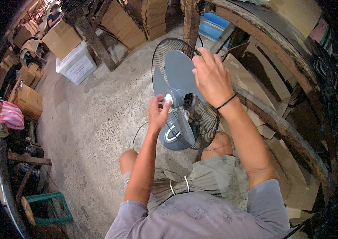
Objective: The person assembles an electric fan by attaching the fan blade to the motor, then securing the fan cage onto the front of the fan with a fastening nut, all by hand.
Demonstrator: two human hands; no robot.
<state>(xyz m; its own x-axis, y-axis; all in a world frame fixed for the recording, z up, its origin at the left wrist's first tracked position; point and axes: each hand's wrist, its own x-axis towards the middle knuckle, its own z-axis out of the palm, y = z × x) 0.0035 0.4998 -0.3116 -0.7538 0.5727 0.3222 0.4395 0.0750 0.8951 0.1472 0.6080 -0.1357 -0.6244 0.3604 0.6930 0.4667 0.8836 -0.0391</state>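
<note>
A grey electric fan stands between my knees with its front uncovered. Its grey blades (179, 69) sit inside a black wire rear guard (209, 119). My left hand (159, 113) is closed, thumb and fingers pinching the white knob (169, 98) at the blade hub. Up at the fan's upper right edge, my right hand (213, 75) curls its fingers at the guard's rim, beside a blade; part of the grip is hidden. The grey fan base (173, 141) rests low, near my legs, partly behind the lowest blade.
On the left are a white plastic bin (77, 69) with a cardboard box (61, 38) on top, a pink striped bag (10, 115) and a green-framed stool (51, 209). A wooden rack with flattened cardboard (284, 163) flanks my right. One person (53, 16) is far back.
</note>
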